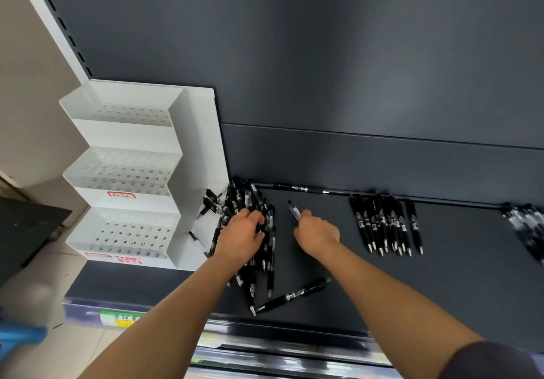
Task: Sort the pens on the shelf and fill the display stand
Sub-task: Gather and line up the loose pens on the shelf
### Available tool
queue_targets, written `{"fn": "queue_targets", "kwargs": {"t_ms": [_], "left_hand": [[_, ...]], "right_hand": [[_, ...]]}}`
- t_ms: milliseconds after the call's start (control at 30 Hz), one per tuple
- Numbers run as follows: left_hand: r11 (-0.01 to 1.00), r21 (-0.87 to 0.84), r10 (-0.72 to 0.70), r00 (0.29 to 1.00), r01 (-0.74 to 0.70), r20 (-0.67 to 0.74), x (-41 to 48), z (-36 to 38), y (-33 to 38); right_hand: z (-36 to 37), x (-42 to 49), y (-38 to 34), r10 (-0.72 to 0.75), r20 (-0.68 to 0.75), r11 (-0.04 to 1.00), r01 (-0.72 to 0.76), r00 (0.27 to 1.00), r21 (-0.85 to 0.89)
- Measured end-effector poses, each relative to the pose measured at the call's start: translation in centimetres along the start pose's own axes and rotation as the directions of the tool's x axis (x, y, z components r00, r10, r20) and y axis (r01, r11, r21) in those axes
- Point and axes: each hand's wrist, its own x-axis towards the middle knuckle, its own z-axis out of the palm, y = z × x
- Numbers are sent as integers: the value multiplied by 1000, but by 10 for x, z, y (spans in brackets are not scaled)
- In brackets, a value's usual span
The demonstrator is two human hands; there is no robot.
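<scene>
Gripping the pen pile (270, 246) beside the "TOME" display stand (123, 137) at the shelf's (382, 290) left end, the left hand (240, 236) curls; the right hand (316, 233) pinches a single pen (294, 211).

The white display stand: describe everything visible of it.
The display stand is white, seemingly sheet plastic or metal, with three stepped tiers, each a tray of round holes; no pen shows in any. A red-outlined label sits on the middle tier's front, red lettering on the lowest. A tall flat panel forms its right side. It stands upright at the left end of the dark shelf; loose black pens lie by its right edge.
</scene>
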Motion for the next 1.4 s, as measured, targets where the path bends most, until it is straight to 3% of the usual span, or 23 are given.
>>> {"fn": "queue_targets", "kwargs": {"t_ms": [133,367,533,700,833,1033,1400], "left_hand": [[994,61,89,996,-87,-30,-11,2,10],[967,139,197,971,-215,134,-34,21,52],[904,369,101,946,-216,307,-52,43,73],[874,476,-17,974,-95,225,-62,56,95],[919,394,-73,978,-10,193,-60,59,115],[990,82,-126,984,116,128,-28,63,141],[937,-304,-126,979,170,160,68,82,185]], "right_hand": [[-5,-4,4,-53,-26,998,53,998,20],[-10,-27,33,-44,31,991,40,999,129],[-12,-46,62,-68,29,990,64,997,125],[-14,-61,85,-138,13,980,135,990,147],[-19,-69,105,-149,-6,972,147,989,182],[-33,-59,135,-32,-51,962,45,998,271],[-63,-8,171,114,-136,945,-65,984,320]]}}
